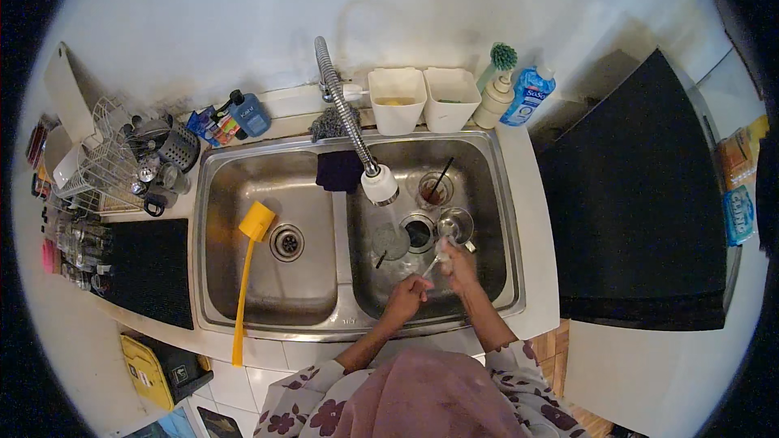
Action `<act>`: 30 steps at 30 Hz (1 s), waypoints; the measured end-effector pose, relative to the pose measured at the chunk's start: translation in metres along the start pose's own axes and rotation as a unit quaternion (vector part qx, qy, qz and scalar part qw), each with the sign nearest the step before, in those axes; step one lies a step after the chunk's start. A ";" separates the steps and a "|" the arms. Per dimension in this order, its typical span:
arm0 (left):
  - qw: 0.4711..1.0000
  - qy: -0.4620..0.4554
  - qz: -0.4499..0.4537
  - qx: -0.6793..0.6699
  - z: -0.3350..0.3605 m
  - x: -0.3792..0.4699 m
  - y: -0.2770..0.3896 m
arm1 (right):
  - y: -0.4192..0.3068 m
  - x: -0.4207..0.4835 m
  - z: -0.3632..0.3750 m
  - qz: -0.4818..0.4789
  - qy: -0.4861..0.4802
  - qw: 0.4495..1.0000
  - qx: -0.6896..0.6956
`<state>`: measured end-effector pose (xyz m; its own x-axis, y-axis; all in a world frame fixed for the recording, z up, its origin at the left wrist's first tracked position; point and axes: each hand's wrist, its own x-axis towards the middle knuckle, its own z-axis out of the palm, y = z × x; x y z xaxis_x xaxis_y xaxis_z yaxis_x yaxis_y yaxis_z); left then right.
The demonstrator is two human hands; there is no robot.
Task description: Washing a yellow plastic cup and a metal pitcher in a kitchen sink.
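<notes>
My left hand [411, 297] is closed on the end of a slim metal utensil [432, 266] over the right sink basin [493, 280]. My right hand [455, 264] wraps a whitish, blurred thing, perhaps a soapy sponge, around the utensil's other end. Just above my right hand stands a clear glass mug [455, 225]. A glass with dark liquid and a black straw [434, 190] stands behind it. Water runs from the white faucet head [380, 185] onto another glass [390, 241], with a dark stick at its lower left. The drain [419, 233] lies between the glasses.
A yellow long-handled scoop [256, 221] lies across the left basin [304, 298]. A dark cloth [339, 171] hangs over the divider. White bins [397, 115], a soap dispenser [494, 102] and a blue bottle [528, 96] line the back. A wire dish rack [100, 164] stands left.
</notes>
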<state>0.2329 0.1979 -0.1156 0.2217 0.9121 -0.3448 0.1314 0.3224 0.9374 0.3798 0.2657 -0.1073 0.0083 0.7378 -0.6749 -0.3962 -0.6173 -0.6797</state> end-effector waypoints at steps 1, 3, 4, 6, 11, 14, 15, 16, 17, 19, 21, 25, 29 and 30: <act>1.000 -0.001 0.000 0.000 0.002 -0.001 -0.001 | 0.002 -0.005 0.001 -0.010 0.022 0.999 0.033; 0.996 0.039 0.010 0.079 0.018 0.005 0.004 | 0.063 0.038 -0.049 -0.139 0.007 0.990 -0.025; 0.996 0.032 0.013 0.078 0.025 0.010 -0.004 | 0.083 0.054 -0.065 -0.256 -0.019 0.963 -0.088; 0.979 0.135 0.075 0.132 0.012 0.010 -0.045 | 0.085 0.015 -0.001 -0.152 -0.018 0.987 -0.040; 0.986 0.076 -0.093 0.118 0.012 0.008 -0.007 | 0.074 -0.006 -0.009 -0.161 0.056 0.954 -0.245; 0.983 0.066 -0.089 0.144 0.016 0.007 -0.002 | 0.058 -0.003 -0.034 -0.175 0.047 0.840 -0.511; 0.984 0.069 -0.088 0.141 0.016 0.007 -0.006 | 0.050 -0.004 -0.036 -0.175 0.045 0.840 -0.511; 0.983 0.071 -0.089 0.141 0.014 0.007 -0.011 | 0.039 -0.007 -0.036 -0.196 0.040 0.811 -0.549; 0.991 0.080 -0.044 0.096 0.010 0.006 -0.017 | 0.033 -0.009 -0.036 -0.217 0.035 0.780 -0.586; 0.996 0.079 0.008 0.050 0.015 0.011 -0.030 | 0.033 0.005 -0.050 -0.156 0.025 0.733 -0.662; 0.997 0.056 -0.030 -0.048 0.019 0.017 -0.044 | 0.031 0.013 -0.054 -0.093 0.008 0.678 -0.729; 0.998 0.051 -0.024 0.008 0.012 0.007 -0.023 | -0.003 0.014 -0.028 -0.131 0.071 0.700 -0.698; 0.986 0.145 0.049 0.070 0.020 0.003 -0.002 | -0.024 0.004 0.037 -0.295 0.032 0.856 -0.423; 0.981 0.168 0.026 0.090 0.023 0.007 0.003 | -0.023 0.008 0.049 -0.346 0.009 0.831 -0.435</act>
<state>0.2567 0.1991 -0.1160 -0.0954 0.9677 -0.2335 0.3037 0.2516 0.9189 0.3442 0.2993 -0.0836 -0.0255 0.9991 -0.0349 0.5224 -0.0164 -0.8525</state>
